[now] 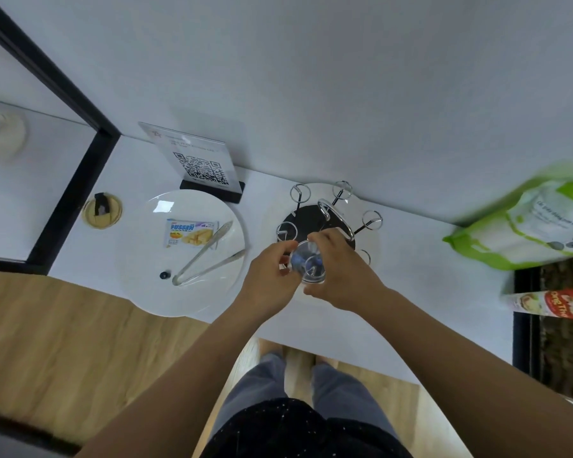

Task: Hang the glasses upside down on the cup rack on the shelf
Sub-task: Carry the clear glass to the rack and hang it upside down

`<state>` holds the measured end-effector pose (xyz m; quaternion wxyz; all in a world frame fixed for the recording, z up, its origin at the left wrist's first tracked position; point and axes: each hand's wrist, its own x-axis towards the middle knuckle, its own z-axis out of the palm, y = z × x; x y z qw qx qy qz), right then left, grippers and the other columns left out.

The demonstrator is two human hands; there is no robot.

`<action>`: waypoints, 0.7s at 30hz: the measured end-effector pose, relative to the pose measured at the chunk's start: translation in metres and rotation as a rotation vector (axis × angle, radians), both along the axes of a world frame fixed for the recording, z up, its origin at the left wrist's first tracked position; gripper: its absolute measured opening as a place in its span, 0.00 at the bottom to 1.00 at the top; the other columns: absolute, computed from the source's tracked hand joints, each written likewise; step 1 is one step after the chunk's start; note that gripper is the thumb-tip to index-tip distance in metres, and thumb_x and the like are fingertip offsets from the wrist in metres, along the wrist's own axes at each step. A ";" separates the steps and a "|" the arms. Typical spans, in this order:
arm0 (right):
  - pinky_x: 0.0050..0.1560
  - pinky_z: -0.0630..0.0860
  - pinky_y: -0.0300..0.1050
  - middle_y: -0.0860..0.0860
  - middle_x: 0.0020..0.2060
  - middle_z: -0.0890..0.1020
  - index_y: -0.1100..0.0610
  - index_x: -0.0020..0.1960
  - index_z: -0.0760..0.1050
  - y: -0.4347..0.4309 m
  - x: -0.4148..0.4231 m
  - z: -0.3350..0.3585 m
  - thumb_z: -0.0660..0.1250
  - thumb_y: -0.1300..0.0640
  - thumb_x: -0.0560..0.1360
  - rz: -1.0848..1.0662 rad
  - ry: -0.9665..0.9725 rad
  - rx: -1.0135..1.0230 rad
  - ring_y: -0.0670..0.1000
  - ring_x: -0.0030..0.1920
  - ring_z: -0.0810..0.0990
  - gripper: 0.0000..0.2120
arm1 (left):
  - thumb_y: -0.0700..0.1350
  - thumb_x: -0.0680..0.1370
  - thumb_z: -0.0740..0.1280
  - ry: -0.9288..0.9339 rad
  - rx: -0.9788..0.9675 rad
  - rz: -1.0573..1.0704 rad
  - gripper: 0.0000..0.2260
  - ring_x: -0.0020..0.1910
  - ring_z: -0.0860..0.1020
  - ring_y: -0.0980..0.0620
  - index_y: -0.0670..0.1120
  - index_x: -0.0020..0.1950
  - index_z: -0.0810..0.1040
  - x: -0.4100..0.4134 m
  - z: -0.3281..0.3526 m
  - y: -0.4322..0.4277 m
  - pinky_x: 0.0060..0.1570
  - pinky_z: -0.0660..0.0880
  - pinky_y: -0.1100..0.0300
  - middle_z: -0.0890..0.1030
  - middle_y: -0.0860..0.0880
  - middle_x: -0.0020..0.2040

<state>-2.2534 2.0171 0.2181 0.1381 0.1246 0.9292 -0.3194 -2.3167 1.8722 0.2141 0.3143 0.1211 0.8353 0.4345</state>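
Note:
A clear drinking glass (308,264) sits between both hands, just in front of a metal cup rack (311,216) with several looped wire arms and a dark round base on the white shelf (411,292). My left hand (268,276) grips the glass from the left. From the right, my right hand (341,269) holds it with fingers curled over the top. The glass lies over the near arm of the rack; I cannot tell whether it touches the arm. The rack's other arms carry nothing.
A white plate (146,259) with a wafer packet (191,231) and metal tongs (205,256) lies left of the rack. A QR code sign (201,166) stands behind it. A green bag (526,226) and a carton (556,304) sit at right. A black frame (70,200) borders the left.

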 end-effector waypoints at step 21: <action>0.46 0.76 0.46 0.50 0.67 0.67 0.51 0.69 0.63 -0.007 0.034 0.040 0.72 0.46 0.72 -0.138 0.097 0.150 0.54 0.56 0.76 0.31 | 0.40 0.76 0.69 0.064 0.018 -0.112 0.16 0.49 0.77 0.56 0.50 0.63 0.76 -0.016 0.031 -0.007 0.44 0.71 0.67 0.77 0.52 0.58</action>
